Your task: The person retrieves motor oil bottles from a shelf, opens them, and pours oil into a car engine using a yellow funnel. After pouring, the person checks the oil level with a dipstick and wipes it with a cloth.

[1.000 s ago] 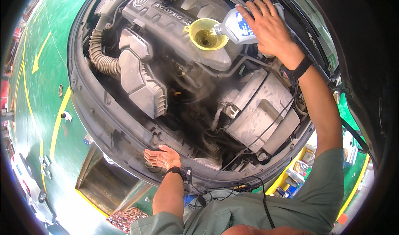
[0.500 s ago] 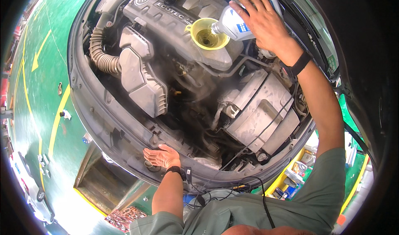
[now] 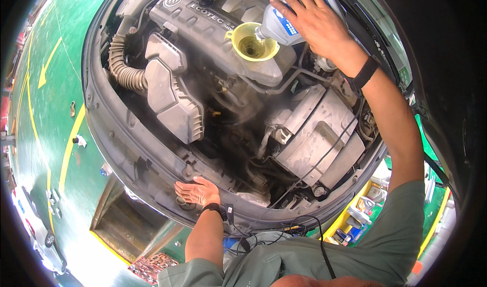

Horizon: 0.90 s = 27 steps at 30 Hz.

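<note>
My right hand (image 3: 319, 26) grips a silver-grey bottle (image 3: 278, 27) with a blue label, its fingers spread over the upper side. The bottle lies tilted, its neck over the rim of a yellow funnel (image 3: 265, 51). The funnel stands in the engine cover (image 3: 215, 39), with amber liquid visible inside; its lower end is hidden. Down at the car's front edge, my left hand (image 3: 199, 191) rests with its fingers stretched out on the dark front panel (image 3: 152, 183), holding nothing.
A ribbed air hose (image 3: 124, 64) and an air filter box (image 3: 175, 102) fill the bay's left side. A grey box cover (image 3: 324, 140) sits at right. Dark cables (image 3: 264, 242) lie along the front edge. Beyond the car, a floor pit (image 3: 127, 218) opens at lower left.
My right hand and the bottle have shifted slightly up and left, and the bottle has turned a little so its body slopes more toward the funnel. My left hand has stayed put.
</note>
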{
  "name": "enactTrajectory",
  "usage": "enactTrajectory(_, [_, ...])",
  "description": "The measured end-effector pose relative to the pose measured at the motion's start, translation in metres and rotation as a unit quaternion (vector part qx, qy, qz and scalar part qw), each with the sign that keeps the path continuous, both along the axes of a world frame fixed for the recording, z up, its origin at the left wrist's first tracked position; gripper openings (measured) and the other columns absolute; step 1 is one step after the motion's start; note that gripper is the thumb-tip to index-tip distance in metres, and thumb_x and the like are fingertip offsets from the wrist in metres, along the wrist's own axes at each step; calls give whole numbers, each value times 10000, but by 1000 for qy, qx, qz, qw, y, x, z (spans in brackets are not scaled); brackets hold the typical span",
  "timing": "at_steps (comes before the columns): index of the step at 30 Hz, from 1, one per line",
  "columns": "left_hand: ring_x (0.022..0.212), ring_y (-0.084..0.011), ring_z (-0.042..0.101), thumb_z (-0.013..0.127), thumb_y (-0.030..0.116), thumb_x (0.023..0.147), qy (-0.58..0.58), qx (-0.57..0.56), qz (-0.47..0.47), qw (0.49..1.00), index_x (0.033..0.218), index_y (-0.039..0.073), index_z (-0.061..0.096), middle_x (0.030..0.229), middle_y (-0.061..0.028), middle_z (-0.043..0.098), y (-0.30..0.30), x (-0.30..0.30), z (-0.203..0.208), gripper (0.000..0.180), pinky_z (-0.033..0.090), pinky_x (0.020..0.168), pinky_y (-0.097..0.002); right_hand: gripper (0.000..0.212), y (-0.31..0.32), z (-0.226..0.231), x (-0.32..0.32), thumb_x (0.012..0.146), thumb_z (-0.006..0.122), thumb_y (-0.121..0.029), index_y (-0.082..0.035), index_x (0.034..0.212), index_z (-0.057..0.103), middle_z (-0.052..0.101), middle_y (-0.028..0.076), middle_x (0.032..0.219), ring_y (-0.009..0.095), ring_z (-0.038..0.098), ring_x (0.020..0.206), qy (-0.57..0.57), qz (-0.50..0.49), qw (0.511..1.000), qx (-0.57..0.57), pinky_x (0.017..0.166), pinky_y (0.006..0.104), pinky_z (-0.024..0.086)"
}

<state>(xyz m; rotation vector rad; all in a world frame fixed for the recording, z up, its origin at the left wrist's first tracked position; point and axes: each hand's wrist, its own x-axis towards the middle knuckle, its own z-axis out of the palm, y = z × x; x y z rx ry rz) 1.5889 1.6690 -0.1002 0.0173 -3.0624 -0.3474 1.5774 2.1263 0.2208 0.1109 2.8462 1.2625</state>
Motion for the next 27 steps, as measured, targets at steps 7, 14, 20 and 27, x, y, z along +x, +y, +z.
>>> enactTrajectory(7, [1458, -465, 264, 504, 309, 948, 1, -2, -3, 1000, 1518, -75, 233, 1569, -271, 291, -1, 0, -2, 739, 195, 1197, -579, 524, 8, -6, -7, 975, 468, -180, -59, 1484, 495, 539, 125, 1451, 311, 443, 1415, 9, 11, 999, 31, 1280, 512, 166])
enactTrajectory(14, [1456, -467, 265, 502, 313, 950, 1, -3, 2, 1000, 1519, -74, 233, 1570, -268, 293, -2, 1, -4, 739, 204, 1193, -581, 529, 6, 4, -8, 997, 454, -214, -83, 1509, 472, 526, 117, 1469, 300, 428, 1428, 2, 11, 998, 63, 1280, 517, 155])
enactTrajectory(20, [1458, -468, 266, 502, 315, 949, 1, -1, 2, 1000, 1518, -81, 235, 1566, -276, 300, -2, 0, -5, 743, 211, 1189, -580, 526, 3, 15, -9, 991, 460, -216, -93, 1502, 482, 535, 110, 1433, 287, 439, 1407, 14, 14, 996, 89, 1278, 517, 161])
enactTrajectory(27, [1459, -471, 265, 504, 315, 947, -3, -4, 2, 1000, 1519, -86, 231, 1564, -290, 298, -2, 1, -5, 750, 209, 1190, -579, 520, 0, 21, -10, 981, 473, -209, -94, 1488, 498, 538, 107, 1423, 290, 440, 1403, 25, 18, 997, 69, 1275, 515, 174])
